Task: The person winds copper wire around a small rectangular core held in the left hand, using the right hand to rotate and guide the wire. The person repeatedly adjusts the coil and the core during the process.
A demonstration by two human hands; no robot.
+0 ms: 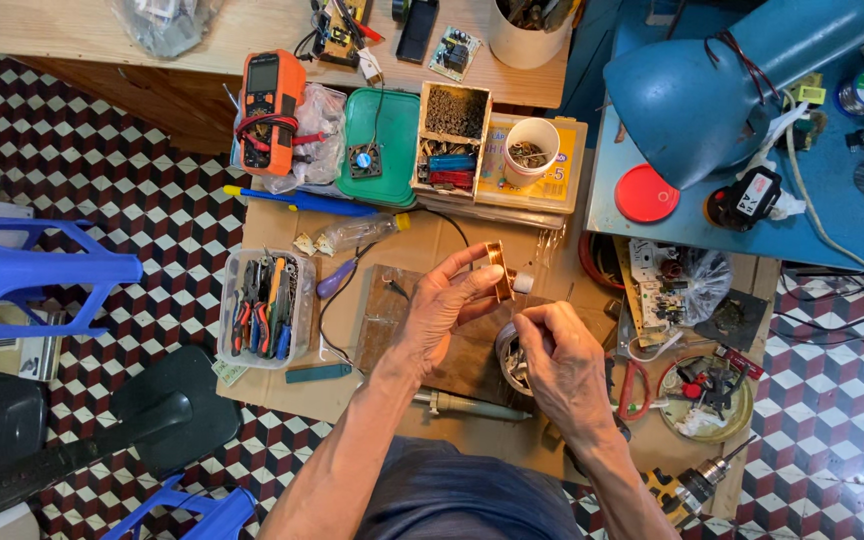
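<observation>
My left hand (444,305) holds a small copper-wound coil (498,268) with a white end, raised above a wooden board (392,315) on the low work table. My right hand (564,365) is just below and right of the coil, fingers pinched together as if on a very thin wire that I cannot make out. Under my right hand sits a small round metal tin (508,358) with bits inside, partly hidden. A soldering iron (467,406) lies near my left forearm.
A clear tray of pliers and cutters (265,303) stands at the left. Behind are an orange multimeter (270,105), a green tray (384,140), a box of parts (452,135), a white cup (532,145) and a blue lamp (712,85). A blue stool (22,270) stands on the tiled floor.
</observation>
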